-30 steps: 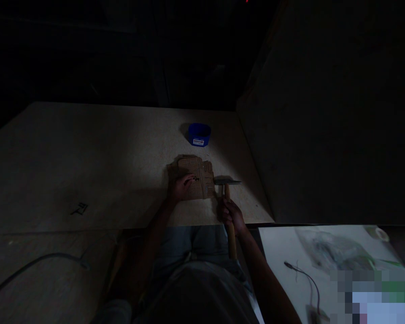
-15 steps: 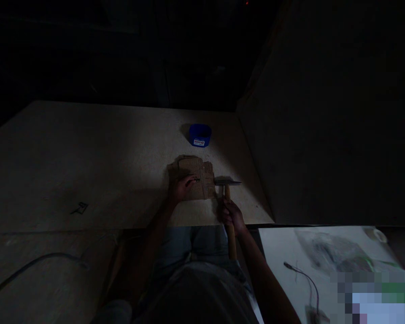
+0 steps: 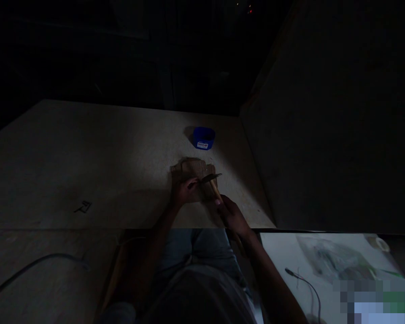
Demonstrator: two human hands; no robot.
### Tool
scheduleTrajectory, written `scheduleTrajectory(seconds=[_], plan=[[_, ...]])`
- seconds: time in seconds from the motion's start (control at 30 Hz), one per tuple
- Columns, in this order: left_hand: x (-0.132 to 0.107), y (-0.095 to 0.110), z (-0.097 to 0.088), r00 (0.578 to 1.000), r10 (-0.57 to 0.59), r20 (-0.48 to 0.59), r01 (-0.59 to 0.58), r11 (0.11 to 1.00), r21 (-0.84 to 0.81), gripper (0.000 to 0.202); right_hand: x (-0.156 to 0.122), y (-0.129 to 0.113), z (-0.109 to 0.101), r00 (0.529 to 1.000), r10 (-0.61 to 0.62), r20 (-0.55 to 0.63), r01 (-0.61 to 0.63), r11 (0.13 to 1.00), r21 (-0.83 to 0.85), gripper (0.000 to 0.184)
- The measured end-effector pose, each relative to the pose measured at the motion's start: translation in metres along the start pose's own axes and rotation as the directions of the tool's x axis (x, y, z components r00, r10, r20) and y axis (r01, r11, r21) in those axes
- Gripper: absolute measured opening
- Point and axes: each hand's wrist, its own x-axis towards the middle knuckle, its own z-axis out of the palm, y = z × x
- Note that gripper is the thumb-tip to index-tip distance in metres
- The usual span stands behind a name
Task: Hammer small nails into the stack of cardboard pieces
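Observation:
The scene is very dark. A piece of brown cardboard (image 3: 193, 168) lies on a pale board (image 3: 87, 166) near its front edge. My left hand (image 3: 182, 191) rests on the cardboard with its fingers pinched on a small dark thing I cannot make out. My right hand (image 3: 232, 216) grips the wooden handle of a hammer (image 3: 213, 182). The hammer's metal head hangs over the cardboard, close to my left fingertips.
A small blue tub (image 3: 204, 137) stands behind the cardboard. A tall dark panel (image 3: 330, 126) rises at the right. A white sheet (image 3: 307, 256) with a thin cable (image 3: 305, 283) lies at lower right. Another cable (image 3: 37, 265) runs across the lower left.
My right hand has swung the hammer left, from resting beside the cardboard to over it near my left fingers. My left hand stays in place.

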Motion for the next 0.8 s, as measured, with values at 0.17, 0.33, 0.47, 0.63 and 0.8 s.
scheduleTrajectory(seconds=[0.17,0.33,0.47,0.63,0.8], plan=[[-0.002,0.000,0.002,1.000,-0.002,-0.025,0.001,0.999,-0.038,0.027,0.010,-0.011,0.007,0.999,-0.044,0.014,0.045,0.995,-0.088,0.047],[-0.003,0.002,0.002,0.999,-0.032,-0.030,0.030,0.998,-0.053,0.031,0.014,-0.014,0.006,1.000,-0.028,-0.007,0.027,0.997,-0.076,0.048],[-0.003,0.002,0.004,0.999,-0.021,-0.046,0.018,0.998,-0.056,0.029,0.010,-0.018,0.003,0.999,-0.034,-0.021,0.031,0.993,-0.117,0.049],[-0.003,0.000,0.005,0.998,-0.030,-0.063,0.029,1.000,-0.009,0.026,0.010,-0.017,0.004,0.996,-0.084,0.001,0.083,0.982,-0.169,0.048],[-0.003,-0.001,0.009,0.996,-0.036,-0.084,0.035,0.999,-0.016,0.034,0.021,-0.007,0.015,0.999,-0.031,0.023,0.036,0.963,-0.268,0.043]])
